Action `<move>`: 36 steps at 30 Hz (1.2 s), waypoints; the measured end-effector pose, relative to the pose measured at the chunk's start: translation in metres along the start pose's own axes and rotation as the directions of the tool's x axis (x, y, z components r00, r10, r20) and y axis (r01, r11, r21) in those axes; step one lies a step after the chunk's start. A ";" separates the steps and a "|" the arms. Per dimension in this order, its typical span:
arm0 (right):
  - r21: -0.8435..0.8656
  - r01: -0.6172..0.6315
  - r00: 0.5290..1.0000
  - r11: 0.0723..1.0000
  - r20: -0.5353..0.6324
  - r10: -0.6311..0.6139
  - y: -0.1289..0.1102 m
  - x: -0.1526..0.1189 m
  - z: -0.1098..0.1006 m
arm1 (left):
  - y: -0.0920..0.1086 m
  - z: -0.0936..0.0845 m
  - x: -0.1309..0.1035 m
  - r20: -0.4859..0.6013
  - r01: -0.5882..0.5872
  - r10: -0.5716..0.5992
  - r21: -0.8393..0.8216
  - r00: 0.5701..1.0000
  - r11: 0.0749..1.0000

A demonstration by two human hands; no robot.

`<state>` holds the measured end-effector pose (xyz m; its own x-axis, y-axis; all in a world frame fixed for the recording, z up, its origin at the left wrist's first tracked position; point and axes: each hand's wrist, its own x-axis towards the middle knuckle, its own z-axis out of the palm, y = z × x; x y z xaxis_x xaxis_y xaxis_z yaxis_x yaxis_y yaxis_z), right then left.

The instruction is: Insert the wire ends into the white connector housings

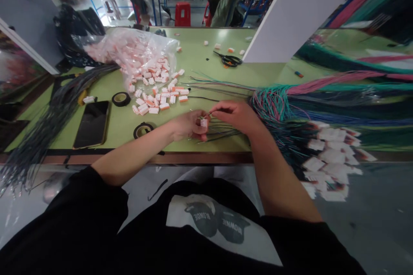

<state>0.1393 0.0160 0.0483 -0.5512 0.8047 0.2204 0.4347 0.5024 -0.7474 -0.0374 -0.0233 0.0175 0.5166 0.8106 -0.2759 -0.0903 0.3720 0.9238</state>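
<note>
Near the front edge of the green table, my left hand [189, 125] holds a small white and orange connector [204, 123] between its fingers. My right hand [232, 114] is closed in a pinch beside it, with thumb and forefinger on a thin wire at the connector's upper side. Thin dark wires [222, 130] lie under and between both hands. Loose connectors [155, 99] are scattered up and left of my left hand, spilling from a clear plastic bag [135, 49]. Right of my right hand sits a tangle of green and pink wires [272, 99].
A phone [91, 123] and tape rolls [121, 99] [143, 129] lie at left, beside a dark wire bundle [69, 94]. Black scissors [227, 59] lie near a white post [280, 13]. Finished-looking white connectors [332, 154] hang over the right front edge.
</note>
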 end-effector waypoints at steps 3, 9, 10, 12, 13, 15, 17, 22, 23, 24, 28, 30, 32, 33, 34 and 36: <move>-0.058 0.031 0.996 0.998 -0.079 -0.036 -0.002 -0.020 0.008 | -0.002 0.000 0.001 0.040 -0.002 0.004 -0.051 0.999 0.999; -0.152 0.045 0.960 0.987 -0.267 -0.085 0.005 -0.044 0.016 | -0.004 -0.003 0.003 0.096 -0.014 0.024 -0.110 0.995 0.994; -0.178 0.054 0.954 0.983 -0.282 -0.103 0.005 -0.045 0.017 | -0.005 -0.004 0.003 0.102 -0.014 0.025 -0.109 0.994 0.994; -0.230 0.073 0.945 0.971 -0.295 -0.141 0.004 -0.046 0.017 | -0.005 -0.004 0.003 0.112 -0.017 0.029 -0.108 0.993 0.994; -0.251 0.080 0.945 0.965 -0.288 -0.154 0.003 -0.046 0.018 | -0.006 -0.004 0.003 0.115 -0.020 0.033 -0.108 0.993 0.994; -0.286 0.079 0.952 0.955 -0.263 -0.158 0.001 -0.045 0.018 | -0.006 -0.004 0.003 0.114 -0.021 0.033 -0.105 0.993 0.994; -0.316 0.059 0.961 0.947 -0.240 -0.140 -0.001 -0.045 0.017 | -0.005 -0.004 0.002 0.103 -0.019 0.029 -0.096 0.994 0.995; -0.365 0.017 0.970 0.931 -0.219 -0.103 -0.003 -0.048 0.017 | -0.004 -0.002 0.002 0.090 -0.026 0.032 -0.067 0.995 0.997; -0.369 0.016 0.972 0.929 -0.213 -0.101 -0.004 -0.048 0.018 | -0.004 -0.001 0.002 0.085 -0.032 0.037 -0.055 0.996 0.998; -0.373 0.016 0.973 0.928 -0.209 -0.101 -0.004 -0.049 0.018 | -0.004 -0.001 0.002 0.078 -0.041 0.044 -0.038 0.996 0.998; -0.402 0.026 0.974 0.915 -0.195 -0.113 -0.006 -0.049 0.020 | -0.006 0.001 0.002 0.027 -0.091 0.090 0.050 0.996 0.995; -0.410 0.029 0.974 0.912 -0.192 -0.117 -0.005 -0.049 0.022 | -0.006 0.001 0.002 0.000 -0.112 0.112 0.076 0.994 0.991; -0.400 0.042 0.973 0.916 -0.192 -0.129 -0.004 -0.049 0.023 | -0.007 0.001 0.002 -0.012 -0.127 0.128 0.074 0.992 0.989; -0.389 0.053 0.971 0.920 -0.195 -0.138 -0.003 -0.049 0.024 | -0.008 0.001 0.003 -0.013 -0.132 0.134 0.066 0.991 0.989; -0.377 0.061 0.969 0.924 -0.199 -0.145 -0.002 -0.049 0.024 | -0.008 0.001 0.003 -0.012 -0.138 0.139 0.057 0.990 0.989; -0.343 0.061 0.966 0.937 -0.215 -0.141 -0.001 -0.049 0.025 | -0.009 0.002 0.004 -0.006 -0.154 0.154 0.043 0.988 0.987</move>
<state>0.1479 -0.0320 0.0223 -0.4410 0.7747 0.4531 0.6182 0.6282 -0.4725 -0.0333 -0.0243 0.0089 0.4909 0.8612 -0.1317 -0.1317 0.2228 0.9659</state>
